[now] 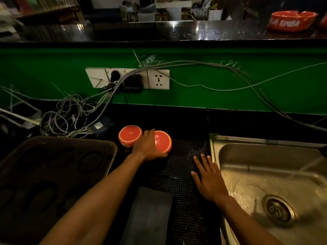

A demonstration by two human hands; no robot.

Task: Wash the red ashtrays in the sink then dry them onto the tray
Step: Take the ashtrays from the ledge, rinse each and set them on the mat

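**Ashtrays at the counter: left hand on the nearer one**

Nearest the camera, a dark folded cloth (pixel 148 214) is laid on the studded black mat (pixel 185 174), between the two forearms

Item 1. Left hand (pixel 148 147): fingers curled over the rim of the near ashtray (pixel 163 141), which is gripped where it sits upside down at the mat's far left corner

Item 2. Second ashtray (pixel 130 135): also inverted, set just left of the first; contact between the two is hidden by the hand

Item 3. Right hand (pixel 208 179): fingers straight and spread, pressed flat on the mat, nothing held

Item 4. Sink (pixel 230 152): to the right, water running into the basin

Item 5. Tray (pixel 53 174): dark, to the left

Item 6. Third red ashtray (pixel 292 21): on the upper ledge, far right, well apart

Governing relation: the gripped ashtray is round, so no long axis is to be noted; it lies ahead and left of the sink, with the right hand in between. A rightward carry is judged to be called for, across the mat to the water
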